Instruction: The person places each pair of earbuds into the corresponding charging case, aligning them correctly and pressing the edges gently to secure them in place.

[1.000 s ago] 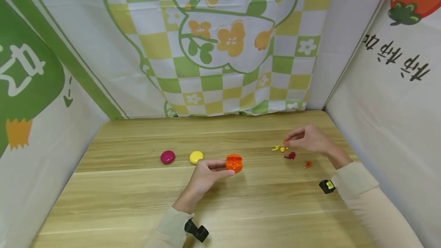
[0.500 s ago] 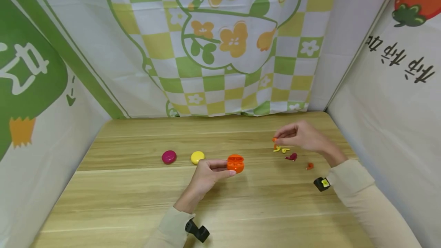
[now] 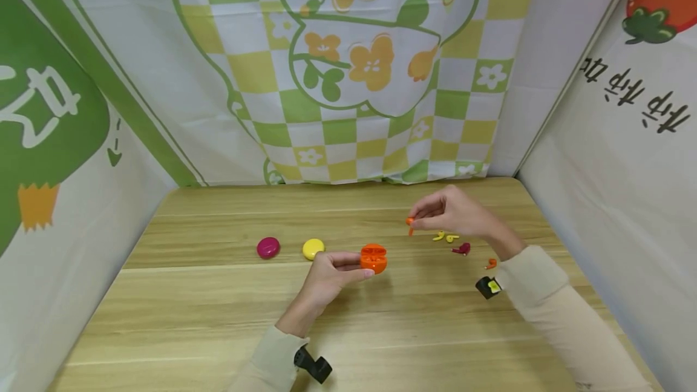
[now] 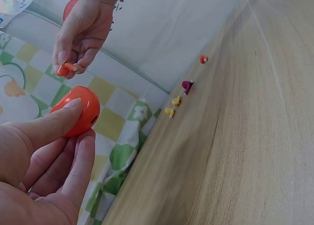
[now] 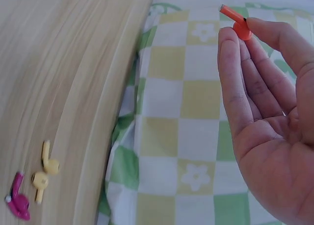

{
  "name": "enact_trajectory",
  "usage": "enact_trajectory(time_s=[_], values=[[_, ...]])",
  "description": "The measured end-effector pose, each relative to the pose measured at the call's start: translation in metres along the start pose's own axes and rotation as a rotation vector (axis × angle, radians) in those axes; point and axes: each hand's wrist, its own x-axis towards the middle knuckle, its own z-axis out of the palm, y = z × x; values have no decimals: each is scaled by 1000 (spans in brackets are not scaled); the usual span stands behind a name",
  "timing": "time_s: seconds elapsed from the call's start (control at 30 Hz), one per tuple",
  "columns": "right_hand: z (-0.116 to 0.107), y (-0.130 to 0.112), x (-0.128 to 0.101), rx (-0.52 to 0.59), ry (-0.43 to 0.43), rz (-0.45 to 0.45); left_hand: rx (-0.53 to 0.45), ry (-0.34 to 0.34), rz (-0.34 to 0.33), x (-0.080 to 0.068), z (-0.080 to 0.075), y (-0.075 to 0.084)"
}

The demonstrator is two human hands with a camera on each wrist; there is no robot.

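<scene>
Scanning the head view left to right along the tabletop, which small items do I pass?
Magenta case → yellow case → open orange case held by the left hand → orange earbud pinched by the right hand → two yellow earbuds → magenta earbud → second orange earbud.

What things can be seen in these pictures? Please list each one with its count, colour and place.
open case: 1, orange, held by the left hand above the table
closed cases: 2, magenta and yellow, on the table left of the orange case
earbud in fingers: 1, orange, pinched by the right hand
loose earbuds: 2 yellow, 1 magenta, 1 orange, on the table at right
table: 1, light wood
backdrop cloths: printed, green, yellow, white, around the table
left hand: holds the orange case
right hand: raised, pinching the earbud
</scene>
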Motion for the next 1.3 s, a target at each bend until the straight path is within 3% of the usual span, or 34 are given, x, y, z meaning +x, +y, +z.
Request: enact_trajectory(time_s=[0.63, 1.3], values=[[39, -31, 31, 28, -110, -71, 8, -5, 11, 1, 0, -2], [64, -32, 32, -51, -129, -89, 7, -19, 20, 1, 0, -2]])
